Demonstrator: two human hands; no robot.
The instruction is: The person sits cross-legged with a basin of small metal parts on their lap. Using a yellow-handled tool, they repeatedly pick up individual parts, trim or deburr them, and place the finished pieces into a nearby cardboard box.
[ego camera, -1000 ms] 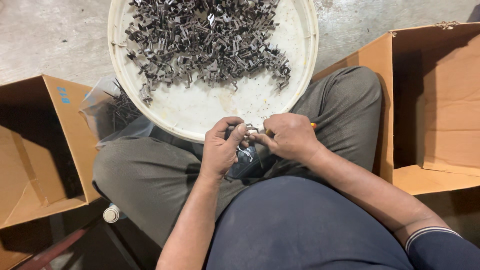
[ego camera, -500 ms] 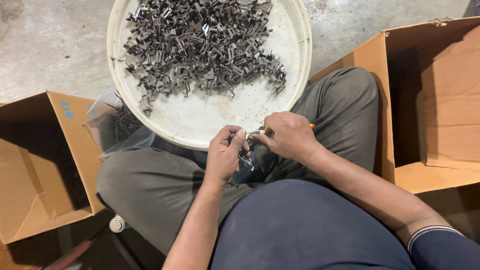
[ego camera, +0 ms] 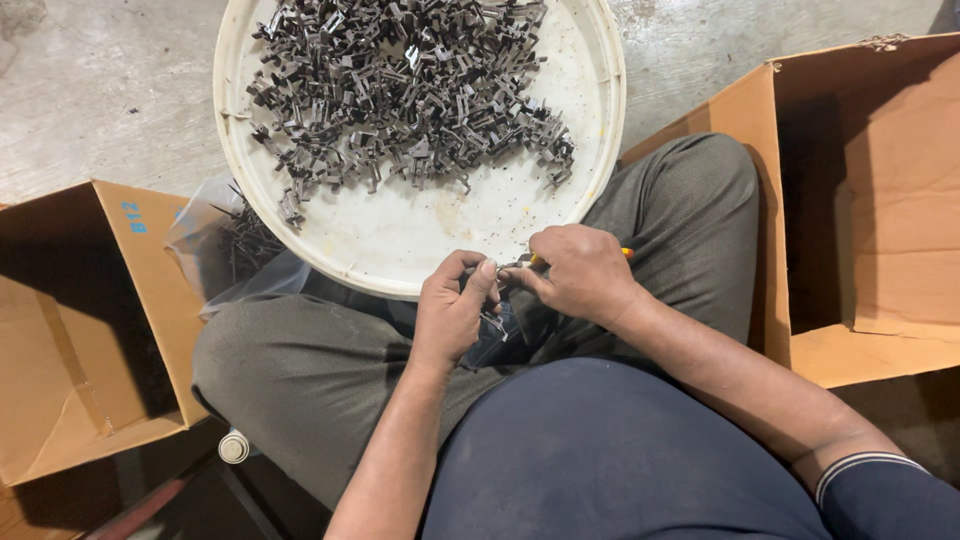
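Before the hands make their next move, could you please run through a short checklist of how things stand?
1. Left hand pinches a small metal clip: ok.
2. Right hand holds an orange-handled tool: ok; its tip is hidden.
3. Metal clips stocked in the white round tray: ok.
4. Tray resting steady on the lap: cannot tell.
5. Cardboard box on the right open: ok.

An open brown cardboard box (ego camera: 870, 200) stands on the floor at the right; another open cardboard box (ego camera: 80, 330), bearing a small blue marking (ego camera: 132, 217), stands left.
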